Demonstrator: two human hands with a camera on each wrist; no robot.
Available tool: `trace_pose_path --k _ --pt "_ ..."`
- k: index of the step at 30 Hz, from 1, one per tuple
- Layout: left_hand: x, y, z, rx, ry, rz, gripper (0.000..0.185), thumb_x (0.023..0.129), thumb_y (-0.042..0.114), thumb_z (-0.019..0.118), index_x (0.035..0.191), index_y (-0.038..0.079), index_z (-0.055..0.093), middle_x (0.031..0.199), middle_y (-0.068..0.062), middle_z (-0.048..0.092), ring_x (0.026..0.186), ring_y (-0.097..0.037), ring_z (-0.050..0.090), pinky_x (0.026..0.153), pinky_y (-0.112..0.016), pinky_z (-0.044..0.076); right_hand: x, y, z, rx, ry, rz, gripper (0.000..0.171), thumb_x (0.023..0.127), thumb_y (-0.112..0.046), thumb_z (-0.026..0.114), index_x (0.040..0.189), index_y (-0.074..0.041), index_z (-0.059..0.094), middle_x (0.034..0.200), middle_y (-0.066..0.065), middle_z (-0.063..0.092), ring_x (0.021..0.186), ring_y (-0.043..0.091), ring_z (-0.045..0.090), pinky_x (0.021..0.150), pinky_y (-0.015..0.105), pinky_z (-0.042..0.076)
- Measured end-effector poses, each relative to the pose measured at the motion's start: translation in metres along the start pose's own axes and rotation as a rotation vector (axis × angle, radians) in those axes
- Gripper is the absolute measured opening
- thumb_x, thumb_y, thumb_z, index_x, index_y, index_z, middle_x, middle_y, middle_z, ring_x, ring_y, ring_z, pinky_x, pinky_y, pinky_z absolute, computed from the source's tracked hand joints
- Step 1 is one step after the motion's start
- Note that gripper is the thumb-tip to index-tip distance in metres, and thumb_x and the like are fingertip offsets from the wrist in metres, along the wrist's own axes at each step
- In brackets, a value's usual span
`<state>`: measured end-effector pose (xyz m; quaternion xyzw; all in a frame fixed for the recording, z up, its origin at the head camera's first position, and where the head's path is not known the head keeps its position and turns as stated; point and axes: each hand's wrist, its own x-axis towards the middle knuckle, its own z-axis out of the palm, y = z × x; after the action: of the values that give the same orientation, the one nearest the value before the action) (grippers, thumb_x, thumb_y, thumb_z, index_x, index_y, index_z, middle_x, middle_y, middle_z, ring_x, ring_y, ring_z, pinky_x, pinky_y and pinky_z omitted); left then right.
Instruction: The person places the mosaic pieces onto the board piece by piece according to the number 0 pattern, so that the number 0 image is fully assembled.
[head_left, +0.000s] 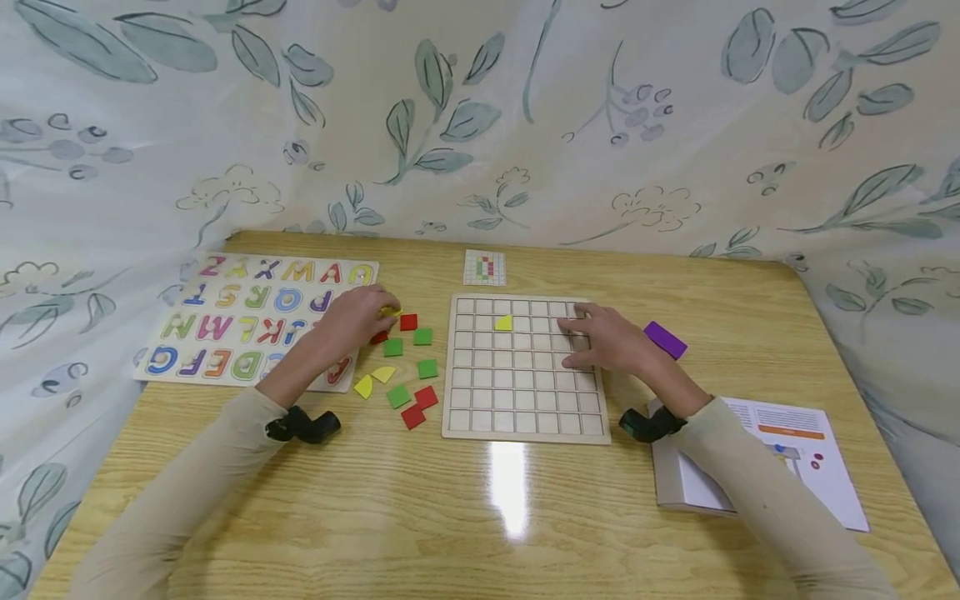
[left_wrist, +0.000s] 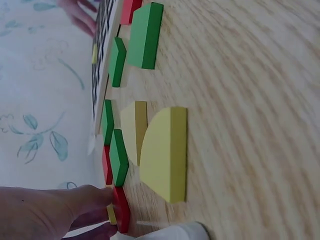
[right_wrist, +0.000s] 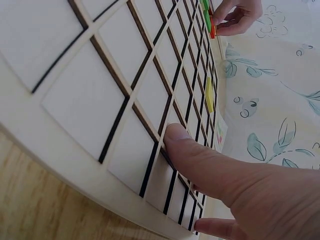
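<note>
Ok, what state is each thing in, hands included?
Left hand: pinching a yellow piece.
Right hand: touching the grid board.
Grid board: flat, one yellow quarter-circle in a cell.
Two more yellow quarter-circles: loose on the table.
Four green squares: loose.
Four red squares: loose, one partly hidden.
Pattern card: flat, face up.
Alphabet board: flat, visible letters in place.
Purple rectangle: loose, flat.
White box: flat, partly hidden.

I can't tell from here whether this is a home or a studio corner, only that I'm looking at a play or learning table, closely screened by hanging cloth printed with leaves and berries. On the glossy wood-grain table I see an alphabet puzzle, a gridded board and small coloured tiles.
</note>
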<state>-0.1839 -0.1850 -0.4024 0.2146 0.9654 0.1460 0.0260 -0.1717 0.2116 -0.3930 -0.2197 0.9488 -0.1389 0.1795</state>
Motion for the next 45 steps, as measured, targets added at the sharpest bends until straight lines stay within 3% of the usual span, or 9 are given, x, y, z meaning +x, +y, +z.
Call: trace_pose_path --k 4,8,13,19,26,33,38,45 --pt "0.011 0.005 -0.001 -0.051 0.041 0.038 0.022 0.089 0.011 0.065 0.108 0.003 0.071 0.109 -0.014 0.068 0.094 -0.027 0.063 0.082 -0.041 0.054 0.001 0.0 -0.002 0.0 -0.003 -0.002 0.068 0.085 -0.033 0.074 0.143 -0.01 0.047 0.153 0.028 0.029 0.137 0.053 0.03 0.102 0.064 0.039" --pt "0.033 0.037 0.002 -0.103 0.047 0.165 0.022 0.09 0.013 0.065 0.109 0.004 0.071 0.111 -0.012 0.069 0.104 -0.028 0.065 0.089 -0.041 0.054 0.003 -0.001 -0.004 0.001 -0.011 0.008 0.068 0.085 -0.033 0.074 0.144 -0.01 0.047 0.154 0.028 0.029 0.138 0.053 0.029 0.101 0.065 0.04" --pt "0.071 0.096 0.015 -0.152 -0.038 0.298 0.022 0.091 0.014 0.065 0.11 0.005 0.07 0.113 -0.008 0.068 0.106 -0.021 0.063 0.092 -0.033 0.053 0.006 -0.003 -0.004 0.005 -0.02 0.032 0.07 0.085 -0.034 0.074 0.145 -0.011 0.046 0.154 0.027 0.029 0.138 0.052 0.029 0.102 0.064 0.04" --pt "0.104 0.132 0.034 -0.103 -0.163 0.382 0.018 0.094 0.017 0.063 0.108 0.008 0.07 0.112 -0.005 0.067 0.102 -0.016 0.062 0.089 -0.028 0.052 0.008 -0.005 -0.007 0.0 -0.007 0.004 0.069 0.083 -0.034 0.075 0.142 -0.01 0.048 0.152 0.029 0.032 0.135 0.053 0.034 0.103 0.062 0.04" --pt "0.111 0.144 0.042 -0.074 -0.191 0.415 0.018 0.093 0.018 0.064 0.107 0.008 0.07 0.11 -0.005 0.068 0.097 -0.014 0.062 0.087 -0.024 0.052 0.009 -0.002 -0.01 0.005 0.004 -0.025 0.069 0.081 -0.03 0.078 0.139 -0.005 0.051 0.148 0.032 0.036 0.132 0.052 0.039 0.104 0.06 0.04" --pt "0.111 0.147 0.045 -0.075 -0.198 0.425 0.018 0.093 0.015 0.063 0.108 0.007 0.071 0.111 -0.005 0.069 0.101 -0.015 0.064 0.091 -0.023 0.052 0.007 0.003 -0.007 0.059 0.04 -0.054 0.065 0.079 -0.028 0.08 0.133 -0.001 0.056 0.134 0.028 0.048 0.117 0.042 0.051 0.094 0.052 0.048" --pt "0.112 0.145 0.047 -0.077 -0.19 0.421 0.017 0.093 0.014 0.063 0.106 0.007 0.071 0.109 -0.004 0.07 0.099 -0.015 0.064 0.09 -0.023 0.052 0.007 0.005 -0.006 0.055 0.057 -0.063 0.063 0.078 -0.028 0.081 0.132 -0.003 0.058 0.128 0.026 0.049 0.11 0.038 0.052 0.086 0.047 0.049" --pt "0.111 0.145 0.046 -0.057 -0.187 0.459 0.016 0.094 0.013 0.061 0.1 0.006 0.074 0.109 -0.005 0.071 0.102 -0.017 0.065 0.092 -0.027 0.052 0.007 0.005 -0.007 0.071 0.052 -0.045 0.062 0.078 -0.028 0.081 0.132 -0.004 0.059 0.126 0.025 0.049 0.109 0.037 0.05 0.085 0.046 0.047"
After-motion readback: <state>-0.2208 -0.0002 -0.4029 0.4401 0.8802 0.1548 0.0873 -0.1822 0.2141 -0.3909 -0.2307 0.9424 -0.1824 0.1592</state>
